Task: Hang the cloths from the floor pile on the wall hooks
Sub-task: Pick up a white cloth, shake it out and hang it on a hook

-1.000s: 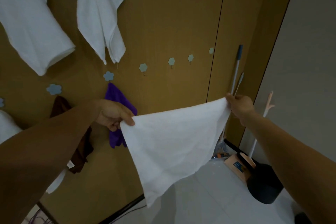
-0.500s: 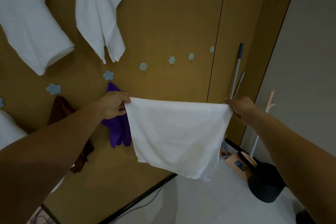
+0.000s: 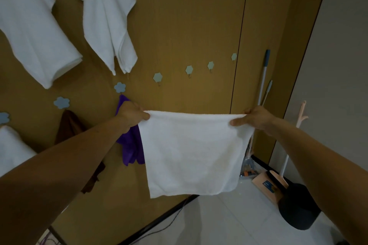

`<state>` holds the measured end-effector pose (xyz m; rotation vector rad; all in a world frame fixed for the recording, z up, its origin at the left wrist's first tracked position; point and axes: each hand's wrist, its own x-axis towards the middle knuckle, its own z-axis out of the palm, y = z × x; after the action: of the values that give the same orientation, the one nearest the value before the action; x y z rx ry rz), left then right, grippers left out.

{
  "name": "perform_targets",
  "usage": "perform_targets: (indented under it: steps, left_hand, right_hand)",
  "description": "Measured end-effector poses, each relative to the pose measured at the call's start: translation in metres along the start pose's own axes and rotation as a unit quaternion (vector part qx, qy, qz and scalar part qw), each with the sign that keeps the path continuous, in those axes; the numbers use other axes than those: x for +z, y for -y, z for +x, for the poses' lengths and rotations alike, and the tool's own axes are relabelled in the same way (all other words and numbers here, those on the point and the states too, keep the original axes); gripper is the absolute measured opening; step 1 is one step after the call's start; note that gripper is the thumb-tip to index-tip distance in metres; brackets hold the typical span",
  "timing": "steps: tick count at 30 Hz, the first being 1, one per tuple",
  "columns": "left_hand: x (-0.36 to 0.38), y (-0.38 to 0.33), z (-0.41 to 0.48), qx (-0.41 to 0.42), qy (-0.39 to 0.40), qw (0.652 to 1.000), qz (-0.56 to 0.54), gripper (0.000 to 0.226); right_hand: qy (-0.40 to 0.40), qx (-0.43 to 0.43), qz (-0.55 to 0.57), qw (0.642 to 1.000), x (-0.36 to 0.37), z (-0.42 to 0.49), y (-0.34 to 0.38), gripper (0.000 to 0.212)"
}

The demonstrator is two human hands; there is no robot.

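White cloth (image 3: 193, 153) at frame centre, stretched flat; left hand (image 3: 132, 114) and right hand (image 3: 253, 118) fingers pinched on top corners. Risk: flat edge w/o bunched corner may slip off free hook (image 3: 158, 77), centre frame.

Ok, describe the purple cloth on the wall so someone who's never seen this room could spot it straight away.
Look at the brown wooden wall with its row of pale flower-shaped hooks. The purple cloth hangs from one hook, just behind the left hand. It is the only purple one, between a brown cloth and the white cloth being held.
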<state>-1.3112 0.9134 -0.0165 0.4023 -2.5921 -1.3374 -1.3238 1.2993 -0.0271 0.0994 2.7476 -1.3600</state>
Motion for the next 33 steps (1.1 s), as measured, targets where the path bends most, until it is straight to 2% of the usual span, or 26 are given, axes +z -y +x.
perform_targets:
  steps: [1,5,7,8,10,11,12,13,14,15,16,18,20,24,28,30,33]
  left_hand:
    - [0.0,-0.003,-0.002,0.013,-0.014,1.0,0.013,0.016]
    - [-0.003,-0.014,-0.004,0.06,-0.016,0.993,0.1,0.024]
    - [-0.001,-0.019,-0.005,0.132,-0.059,0.987,0.073,0.019]
    - [0.001,-0.022,-0.008,0.203,-0.114,0.972,0.042,0.015]
    - [0.004,-0.02,-0.011,0.342,-0.213,0.915,0.016,0.008]
    - [0.005,-0.016,-0.011,0.372,-0.205,0.904,0.043,0.012]
    - [0.006,-0.008,-0.009,0.368,-0.14,0.912,0.112,0.012]
    - [0.008,0.002,-0.008,0.325,-0.034,0.916,0.231,0.012]
    - [0.011,0.01,-0.007,0.261,0.072,0.901,0.338,0.015]
    - [0.014,0.018,-0.005,0.209,0.134,0.882,0.401,0.018]
    - [0.016,0.021,-0.005,0.189,0.156,0.876,0.415,0.019]
    - [0.017,0.018,-0.004,0.185,0.138,0.904,0.36,0.016]
    - [0.014,0.011,-0.003,0.179,0.103,0.928,0.31,0.009]
    - [0.006,0.005,-0.004,0.163,0.056,0.964,0.202,0.031]
    - [0.003,0.007,-0.002,0.191,0.014,0.964,0.186,0.033]
    - [0.004,0.004,0.001,0.198,-0.016,0.968,0.151,0.033]
    - [0.007,-0.008,0.001,0.185,-0.08,0.979,0.02,0.041]
  right_hand:
    - [-0.027,-0.013,0.019,0.999,-0.001,0.001,0.001,0.041]
    - [-0.078,-0.029,0.048,0.995,-0.003,0.009,0.005,0.033]
    - [-0.143,-0.069,0.024,0.987,-0.004,0.015,0.01,0.036]
    - [-0.218,-0.125,0.022,0.968,-0.004,0.016,0.014,0.034]
    - [-0.371,-0.274,0.018,0.887,-0.004,0.014,0.017,0.026]
    - [-0.366,-0.313,-0.026,0.876,-0.004,0.016,0.014,0.027]
    - [-0.277,-0.307,-0.098,0.905,-0.001,0.017,0.006,0.027]
    - [-0.124,-0.244,-0.207,0.939,0.006,0.017,-0.003,0.026]
    - [0.031,-0.166,-0.296,0.94,0.012,0.018,-0.012,0.034]
    - [0.103,-0.116,-0.333,0.93,0.018,0.024,-0.021,0.041]
    - [0.099,-0.102,-0.322,0.936,0.021,0.027,-0.024,0.045]
    - [0.007,-0.12,-0.236,0.964,0.018,0.03,-0.019,0.042]
    - [-0.043,-0.132,-0.188,0.972,0.013,0.032,-0.014,0.027]
    - [-0.081,-0.148,-0.145,0.975,0.006,0.034,-0.008,0.031]
    - [-0.109,-0.17,-0.095,0.975,0.007,0.034,-0.001,0.031]
    - [-0.129,-0.178,-0.057,0.974,0.008,0.037,0.005,0.027]
    - [-0.14,-0.172,0.053,0.974,0.003,0.043,0.019,0.01]
